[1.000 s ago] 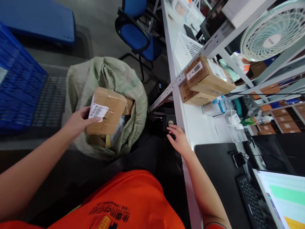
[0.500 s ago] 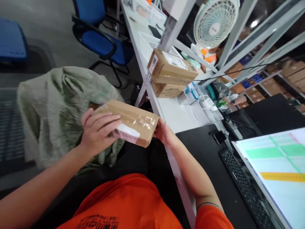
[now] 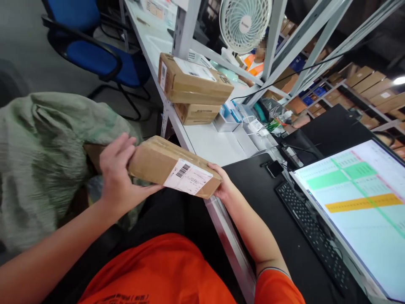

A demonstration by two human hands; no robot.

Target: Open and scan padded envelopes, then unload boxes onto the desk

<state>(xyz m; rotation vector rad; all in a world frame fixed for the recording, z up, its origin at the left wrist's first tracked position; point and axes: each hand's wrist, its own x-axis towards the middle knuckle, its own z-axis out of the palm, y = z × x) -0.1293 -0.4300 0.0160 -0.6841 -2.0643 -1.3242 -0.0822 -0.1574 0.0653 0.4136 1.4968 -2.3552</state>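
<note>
A long brown cardboard box (image 3: pixel 152 162) is held in the air between my hands, over my lap and beside the desk edge. Its side with a white shipping label (image 3: pixel 189 176) and barcode faces me. My left hand (image 3: pixel 118 169) grips the left end, thumb along the lower edge and fingers behind the top. At the right end, my right hand (image 3: pixel 223 183) is wrapped round the corner, its fingers partly hidden. To the left bulges a large greenish woven sack (image 3: pixel 57 131), with some brown cardboard showing at its mouth.
Two stacked cardboard boxes (image 3: pixel 196 84) stand on the white desk (image 3: pixel 209 145). A black keyboard (image 3: pixel 313 236), phone (image 3: pixel 274 169) and monitor (image 3: pixel 354 202) are at the right. Beyond the metal frame are a fan (image 3: pixel 245 25) and a person in an orange vest (image 3: pixel 255 65). A blue chair (image 3: pixel 91 57) stands behind.
The box has been turned so its labelled side faces me. My left hand has shifted to its end, thumb underneath. The camera view has swung to the right.
</note>
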